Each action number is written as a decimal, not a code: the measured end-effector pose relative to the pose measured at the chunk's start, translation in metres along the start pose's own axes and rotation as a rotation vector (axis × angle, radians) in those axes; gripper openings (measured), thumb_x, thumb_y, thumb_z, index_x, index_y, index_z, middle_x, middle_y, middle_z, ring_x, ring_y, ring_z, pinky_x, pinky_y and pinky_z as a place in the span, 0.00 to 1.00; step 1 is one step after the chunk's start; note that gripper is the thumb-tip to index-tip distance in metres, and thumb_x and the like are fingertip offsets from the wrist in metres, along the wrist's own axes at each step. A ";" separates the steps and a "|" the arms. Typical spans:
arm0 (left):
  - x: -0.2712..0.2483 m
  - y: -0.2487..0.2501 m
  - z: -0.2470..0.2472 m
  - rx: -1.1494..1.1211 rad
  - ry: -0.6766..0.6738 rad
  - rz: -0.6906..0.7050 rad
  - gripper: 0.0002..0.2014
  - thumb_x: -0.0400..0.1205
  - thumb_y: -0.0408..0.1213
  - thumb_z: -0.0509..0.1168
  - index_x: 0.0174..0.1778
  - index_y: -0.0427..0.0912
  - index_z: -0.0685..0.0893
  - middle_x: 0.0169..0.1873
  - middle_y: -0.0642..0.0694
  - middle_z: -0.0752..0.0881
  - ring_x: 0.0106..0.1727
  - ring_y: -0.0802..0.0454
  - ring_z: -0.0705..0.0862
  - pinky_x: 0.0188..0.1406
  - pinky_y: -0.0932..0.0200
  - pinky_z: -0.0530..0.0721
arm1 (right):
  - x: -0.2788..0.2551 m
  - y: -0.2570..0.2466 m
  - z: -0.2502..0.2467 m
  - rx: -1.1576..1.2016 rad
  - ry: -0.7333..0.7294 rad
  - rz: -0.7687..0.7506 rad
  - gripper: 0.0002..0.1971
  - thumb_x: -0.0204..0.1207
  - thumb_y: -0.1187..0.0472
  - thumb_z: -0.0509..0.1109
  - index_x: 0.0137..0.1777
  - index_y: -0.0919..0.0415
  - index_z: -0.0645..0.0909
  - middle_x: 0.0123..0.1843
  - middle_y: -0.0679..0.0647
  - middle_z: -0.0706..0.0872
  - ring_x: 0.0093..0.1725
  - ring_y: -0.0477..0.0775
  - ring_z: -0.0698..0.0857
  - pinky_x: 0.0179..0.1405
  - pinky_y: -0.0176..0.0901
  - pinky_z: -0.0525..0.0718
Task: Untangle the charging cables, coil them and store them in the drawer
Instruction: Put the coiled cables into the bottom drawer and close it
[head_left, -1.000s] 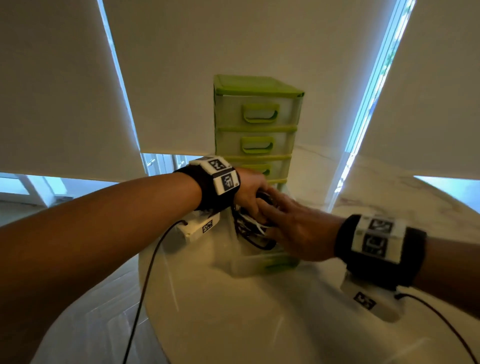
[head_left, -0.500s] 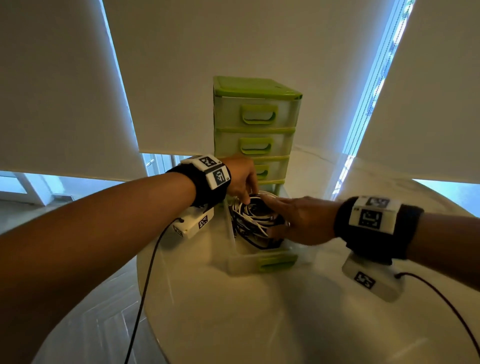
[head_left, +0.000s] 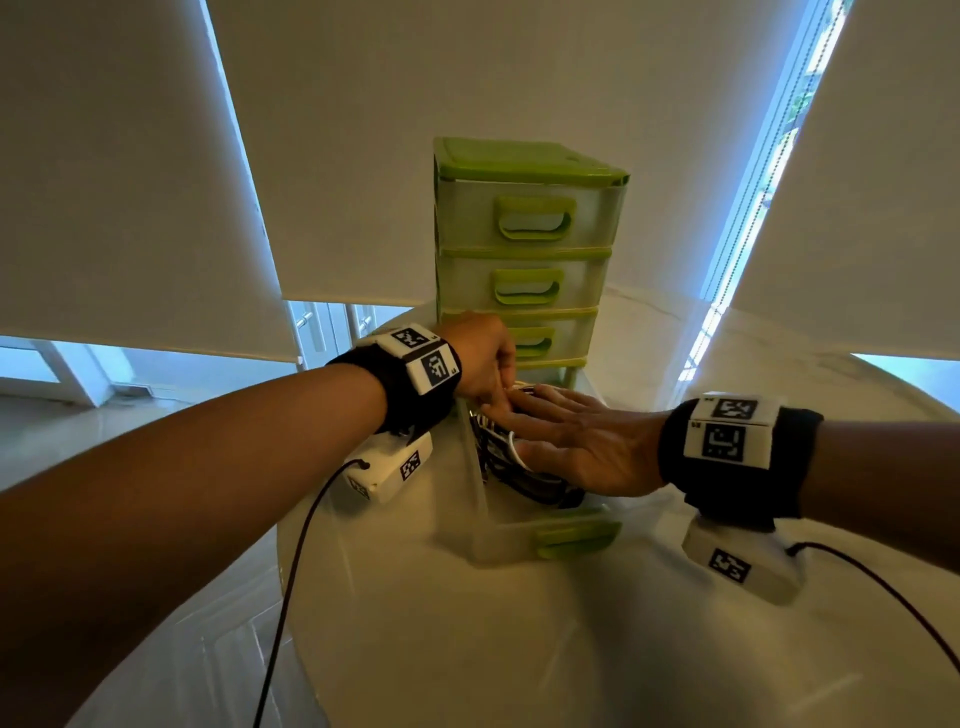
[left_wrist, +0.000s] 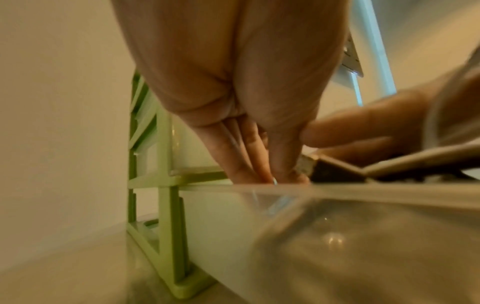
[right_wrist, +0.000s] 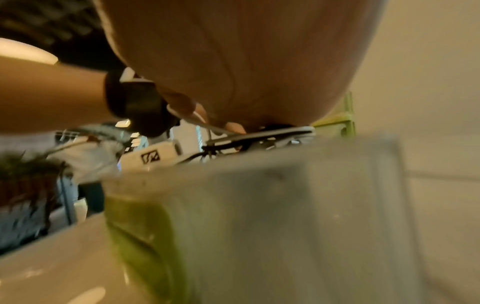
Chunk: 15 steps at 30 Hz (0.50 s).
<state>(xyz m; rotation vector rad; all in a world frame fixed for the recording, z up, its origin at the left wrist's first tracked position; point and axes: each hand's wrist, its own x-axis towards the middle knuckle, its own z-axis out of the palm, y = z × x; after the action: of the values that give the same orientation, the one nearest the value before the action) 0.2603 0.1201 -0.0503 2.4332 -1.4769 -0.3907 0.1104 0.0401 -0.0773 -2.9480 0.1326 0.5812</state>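
Observation:
A bundle of black and white charging cables (head_left: 498, 460) lies in the pulled-out bottom drawer (head_left: 511, 543) of a green drawer unit (head_left: 524, 223). My right hand (head_left: 530, 415) lies flat on the bundle with straight fingers and hides most of it. My left hand (head_left: 501, 397) points down into the drawer's back left corner. In the right wrist view a white cable (right_wrist: 215, 128) runs out from between the left hand's (right_wrist: 187, 109) thumb and fingers. The left wrist view shows those fingers (left_wrist: 249, 156) pressed together behind the clear drawer wall (left_wrist: 337, 226).
The unit stands at the far side of a round white table (head_left: 467, 649), with window blinds behind it. Its upper drawers are closed. The open drawer's green handle (head_left: 576, 535) faces me. Thin black leads hang from both wrist cameras.
My hands parted briefly and showed the coiled cables. Now the right hand has slid back flat over them, and the left hand's fingers have dipped into the drawer's back corner.

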 end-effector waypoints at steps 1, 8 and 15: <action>0.000 0.000 0.001 0.023 0.018 0.006 0.09 0.69 0.31 0.79 0.43 0.42 0.89 0.39 0.48 0.91 0.44 0.53 0.89 0.42 0.60 0.85 | -0.002 0.000 -0.002 0.054 0.011 -0.014 0.32 0.77 0.36 0.33 0.82 0.33 0.34 0.86 0.47 0.34 0.84 0.52 0.34 0.83 0.55 0.33; -0.016 0.011 -0.017 0.270 0.030 0.137 0.10 0.74 0.43 0.77 0.44 0.41 0.89 0.37 0.49 0.86 0.39 0.52 0.83 0.30 0.64 0.75 | -0.008 0.004 -0.005 0.318 0.062 -0.050 0.22 0.86 0.45 0.39 0.79 0.25 0.49 0.86 0.38 0.41 0.84 0.43 0.41 0.78 0.45 0.37; -0.031 0.053 -0.095 0.269 0.783 0.306 0.18 0.77 0.47 0.71 0.62 0.51 0.81 0.60 0.48 0.80 0.67 0.48 0.73 0.62 0.54 0.74 | -0.010 -0.002 -0.002 0.145 0.092 -0.033 0.31 0.85 0.38 0.42 0.84 0.41 0.37 0.86 0.41 0.40 0.85 0.45 0.39 0.81 0.43 0.36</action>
<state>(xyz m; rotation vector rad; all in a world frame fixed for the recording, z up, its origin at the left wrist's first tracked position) 0.2379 0.1323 0.0602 2.0738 -1.5223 0.7785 0.1028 0.0423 -0.0711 -2.8306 0.1298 0.4131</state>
